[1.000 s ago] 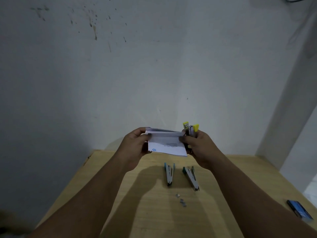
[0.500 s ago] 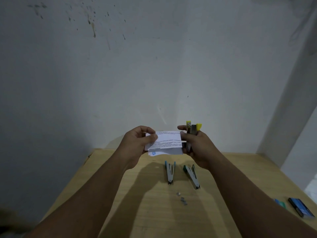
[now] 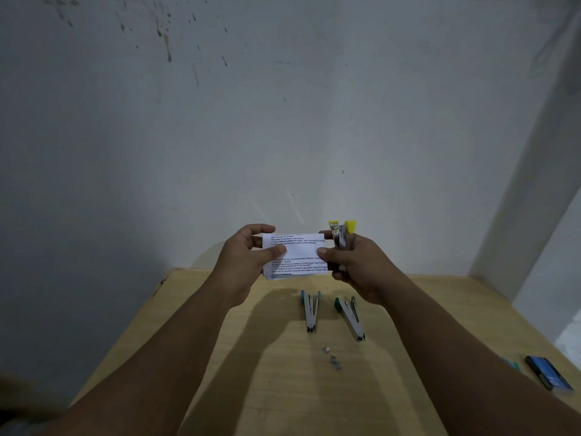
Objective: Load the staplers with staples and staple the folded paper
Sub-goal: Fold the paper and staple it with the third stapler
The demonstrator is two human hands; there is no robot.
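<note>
Two hands hold a folded paper [image 3: 294,253] up over the wooden table [image 3: 220,357]. The left hand [image 3: 248,259] pinches its left edge. The right hand [image 3: 352,265] pinches the right edge and also grips a shiny metal stapler [image 3: 341,236] with yellow tips. The paper is white with small black print, too tiny to read well. Two open metal staplers [image 3: 310,311] with green ends lie flat on the table below. Little grey staples [image 3: 331,357] sit near them. A blue box [image 3: 548,376] lies far right.

Both hands [image 3: 248,259] hold folded paper [image 3: 294,254] above table [image 3: 220,357].
</note>
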